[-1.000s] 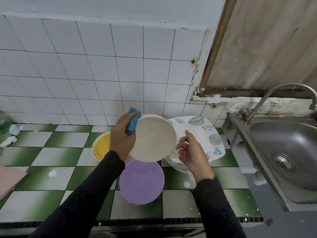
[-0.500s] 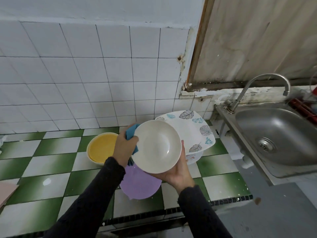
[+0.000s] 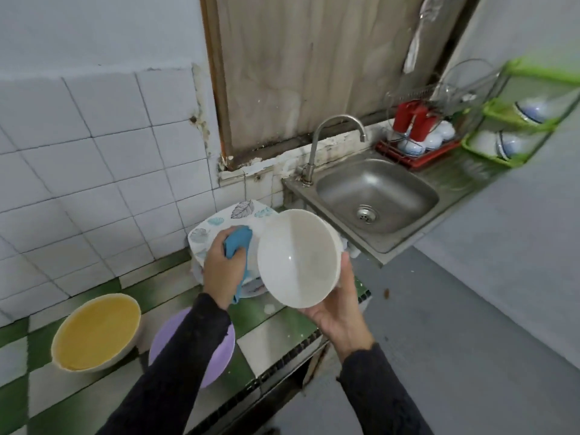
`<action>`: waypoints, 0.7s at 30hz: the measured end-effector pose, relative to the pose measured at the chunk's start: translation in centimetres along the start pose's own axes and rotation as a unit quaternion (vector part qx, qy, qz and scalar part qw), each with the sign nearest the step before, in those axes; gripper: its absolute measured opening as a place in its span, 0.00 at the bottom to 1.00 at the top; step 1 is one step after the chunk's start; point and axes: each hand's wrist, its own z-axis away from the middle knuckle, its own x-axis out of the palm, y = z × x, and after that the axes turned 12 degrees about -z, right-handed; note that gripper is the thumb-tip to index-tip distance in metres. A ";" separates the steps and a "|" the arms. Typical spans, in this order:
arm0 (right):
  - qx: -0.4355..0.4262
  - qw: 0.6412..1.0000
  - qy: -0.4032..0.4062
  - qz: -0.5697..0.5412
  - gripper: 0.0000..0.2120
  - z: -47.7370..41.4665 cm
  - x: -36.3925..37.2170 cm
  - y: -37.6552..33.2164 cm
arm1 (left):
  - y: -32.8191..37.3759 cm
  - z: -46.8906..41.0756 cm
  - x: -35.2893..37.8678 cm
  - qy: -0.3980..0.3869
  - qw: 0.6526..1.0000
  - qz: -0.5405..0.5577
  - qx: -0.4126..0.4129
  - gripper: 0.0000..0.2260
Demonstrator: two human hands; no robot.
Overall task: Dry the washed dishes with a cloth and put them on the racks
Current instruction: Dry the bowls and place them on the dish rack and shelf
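Because its inside wants wiping, bowl (image 3: 298, 259): tipped open-side up, toward left hand (image 3: 224, 268).
Right hand (image 3: 337, 312): curled under bowl's base, carrying it.
Left hand: bunched round cloth (image 3: 238, 244), just left of bowl.
Racks (image 3: 518, 133): well right of right hand, past sink (image 3: 405, 186).

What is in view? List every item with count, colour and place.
held bowl: one, white, right hand
cloth: one, blue, left hand
leaf-print plate: one, white, behind cloth
yellow bowl: one, yellow, counter left
purple bowl: one, purple, counter front
sink: one, steel, right of counter
tap: one, steel, behind sink
red rack: one, red, behind sink
red cups: two, red, red rack
green rack: one, green, far right
counter: one, green-white tiles, below
left hand: grips cloth
right hand: holds bowl
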 end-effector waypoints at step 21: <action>-0.380 0.875 0.253 0.162 0.45 11.9 -11.0 -28.6 | 15.6 1.9 34.5 -0.200 0.969 -0.006 0.143 0.11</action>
